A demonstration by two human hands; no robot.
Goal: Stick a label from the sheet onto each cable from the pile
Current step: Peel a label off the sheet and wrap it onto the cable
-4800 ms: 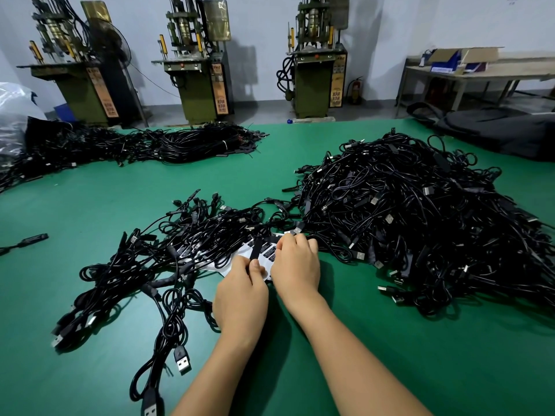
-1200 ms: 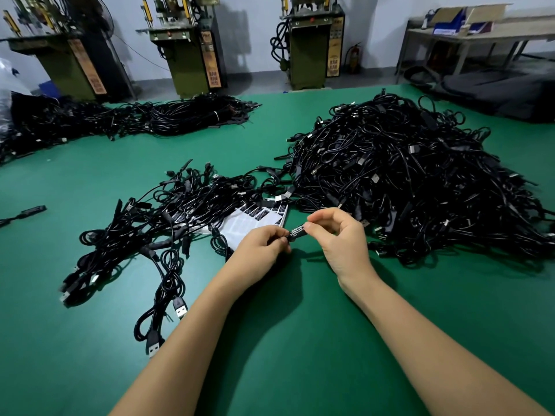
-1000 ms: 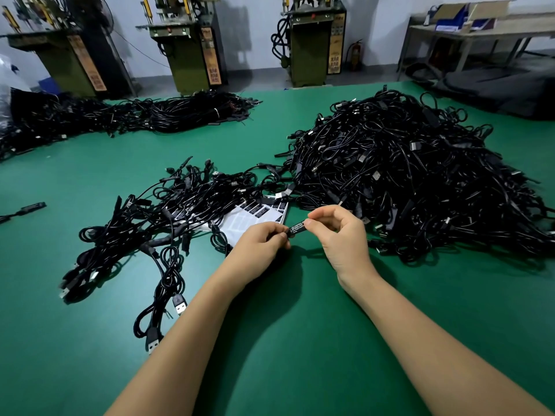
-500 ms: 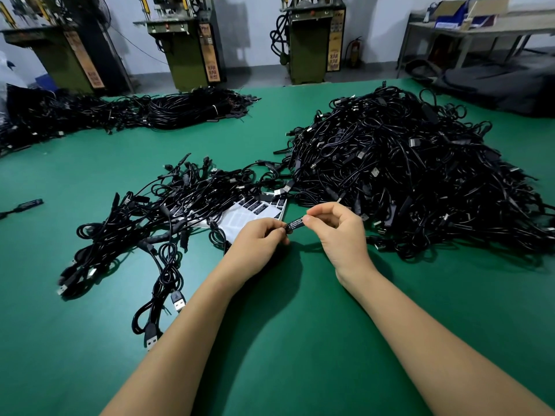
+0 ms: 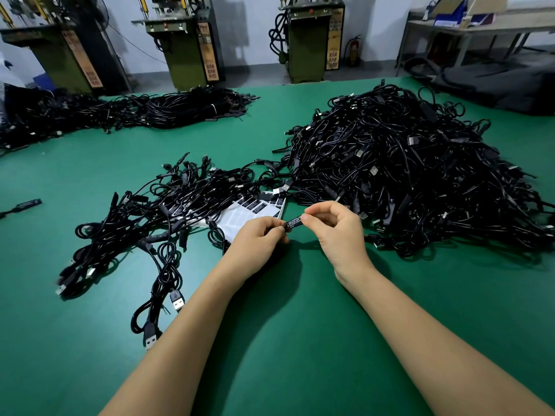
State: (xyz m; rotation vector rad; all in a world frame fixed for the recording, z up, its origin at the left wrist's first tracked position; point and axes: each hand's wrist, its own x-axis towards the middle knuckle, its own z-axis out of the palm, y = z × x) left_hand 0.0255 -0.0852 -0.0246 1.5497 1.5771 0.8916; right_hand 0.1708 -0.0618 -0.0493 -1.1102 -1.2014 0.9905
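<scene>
Two hands meet over the green bench (image 5: 300, 340): my left hand (image 5: 258, 235) and right hand (image 5: 333, 226) pinch a small black labelled cable piece (image 5: 293, 225) at its ends, beside the label sheet (image 5: 240, 216). It looks light and stiff; its limp cord likely snags in the pile (image 5: 405, 172).

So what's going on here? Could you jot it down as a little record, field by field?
surface: green table
left hand: pinches one end of the small black labelled piece
right hand: pinches its other end
label sheet: white, flat behind the left hand, partly under cables
big pile: black cables, to the right
smaller pile: loose cables, to the left
background: green machines along the wall
</scene>
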